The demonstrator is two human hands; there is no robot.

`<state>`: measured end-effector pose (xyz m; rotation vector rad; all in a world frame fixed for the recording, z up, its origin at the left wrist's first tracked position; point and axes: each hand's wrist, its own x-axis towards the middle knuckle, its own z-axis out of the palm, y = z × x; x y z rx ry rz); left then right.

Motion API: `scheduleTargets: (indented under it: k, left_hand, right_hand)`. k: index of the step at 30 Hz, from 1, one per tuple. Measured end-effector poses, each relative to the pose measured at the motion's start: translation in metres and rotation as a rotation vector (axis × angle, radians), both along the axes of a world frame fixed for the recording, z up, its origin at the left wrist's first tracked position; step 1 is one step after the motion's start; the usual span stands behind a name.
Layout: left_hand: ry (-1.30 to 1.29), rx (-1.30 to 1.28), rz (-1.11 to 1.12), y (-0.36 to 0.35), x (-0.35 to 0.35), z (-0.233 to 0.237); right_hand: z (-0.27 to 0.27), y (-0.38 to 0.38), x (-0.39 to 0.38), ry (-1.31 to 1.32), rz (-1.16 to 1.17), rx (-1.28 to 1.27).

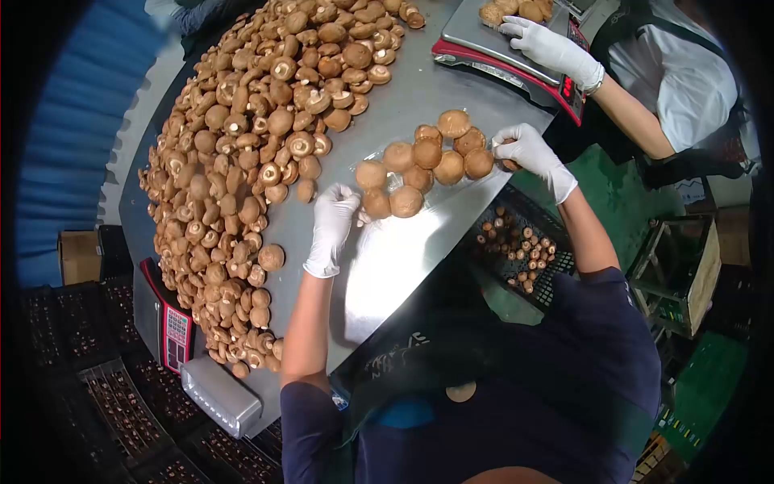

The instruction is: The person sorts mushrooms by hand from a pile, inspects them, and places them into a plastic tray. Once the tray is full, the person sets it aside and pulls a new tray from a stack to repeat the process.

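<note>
My left hand (332, 230), in a white glove, has its fingers pinched together at the left side of a group of brown mushrooms (405, 202). Something small and pale shows at its fingertips, too small to make out. The group lies caps up on clear plastic (443, 194) on the metal table. My right hand (536, 160), also gloved, is closed at the right end of the group. A brown mushroom (509, 164) shows partly under its fingers; the rest of it is hidden by the hand.
A large mushroom heap (234, 161) covers the left of the metal table (322, 323). A co-worker's gloved hand (552, 52) touches mushrooms on a red scale (500, 68). Another scale (173, 335) stands at lower left. A black crate (556, 282) with small mushrooms sits below the table edge.
</note>
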<state>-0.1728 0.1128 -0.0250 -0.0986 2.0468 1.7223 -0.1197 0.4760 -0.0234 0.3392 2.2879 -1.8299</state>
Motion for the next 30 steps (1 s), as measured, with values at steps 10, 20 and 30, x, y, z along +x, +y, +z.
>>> scheduleTargets:
  k: [10,20,30]
  left_hand:
    - [0.272,0.066,-0.150,0.105,-0.111,0.053]
    - [0.283,0.142,-0.175,0.245,-0.188,0.025]
    - [0.578,-0.121,-0.217,0.154,-0.149,0.014]
  right_hand:
    - [0.071,0.083,-0.031,0.134,-0.171,0.076]
    - [0.075,0.182,-0.071,0.150,-0.415,0.337]
    - [0.038,0.056,0.050,0.297,-0.511,-0.130]
